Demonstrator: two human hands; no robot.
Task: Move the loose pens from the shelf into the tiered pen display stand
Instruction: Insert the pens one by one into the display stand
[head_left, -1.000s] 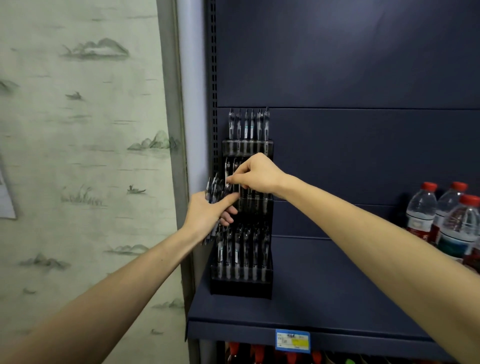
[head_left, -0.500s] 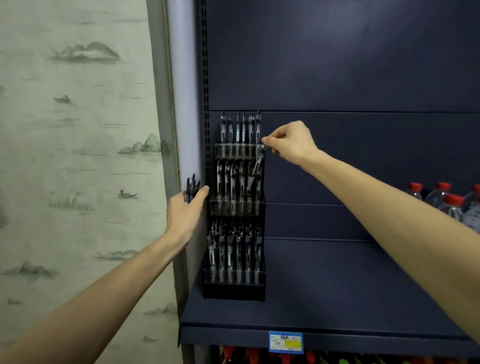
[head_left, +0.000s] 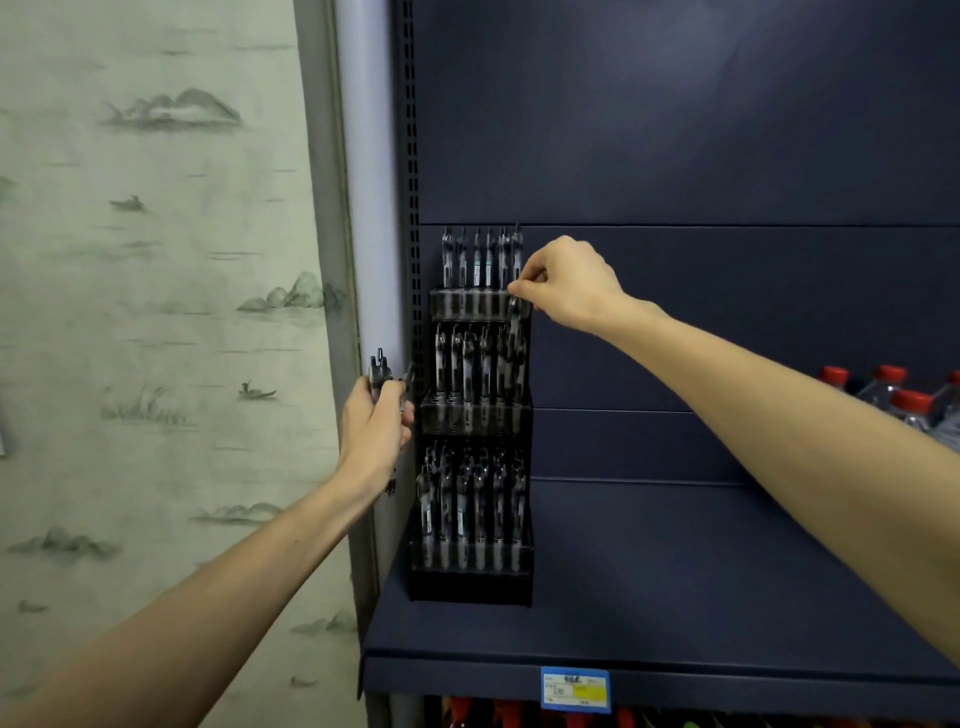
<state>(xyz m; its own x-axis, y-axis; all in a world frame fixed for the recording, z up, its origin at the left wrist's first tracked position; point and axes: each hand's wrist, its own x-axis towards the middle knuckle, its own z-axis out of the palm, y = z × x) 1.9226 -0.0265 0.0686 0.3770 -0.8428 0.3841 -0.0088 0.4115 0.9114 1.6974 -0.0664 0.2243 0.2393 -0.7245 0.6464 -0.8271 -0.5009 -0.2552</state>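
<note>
A black tiered pen display stand (head_left: 470, 584) stands at the left end of the dark blue shelf (head_left: 675, 597), its three tiers holding several clear-barrelled pens. My right hand (head_left: 563, 283) is at the stand's top right corner and pinches the upper end of one pen (head_left: 514, 332), which hangs down in front of the middle tier at the right side. My left hand (head_left: 376, 426) is just left of the stand beside the middle tier and grips a small bundle of pens (head_left: 382, 371) whose tops stick up above the fingers.
Water bottles with red caps (head_left: 906, 400) stand at the right end of the shelf. A perforated upright (head_left: 412, 156) and a pale post run along the shelf's left side, with patterned wallpaper beyond. A price tag (head_left: 574, 688) sits on the shelf's front edge.
My right hand carried one pen from the middle tier up toward the top right corner, then lowered it a little. My left hand drew back left of the stand with its bundle.
</note>
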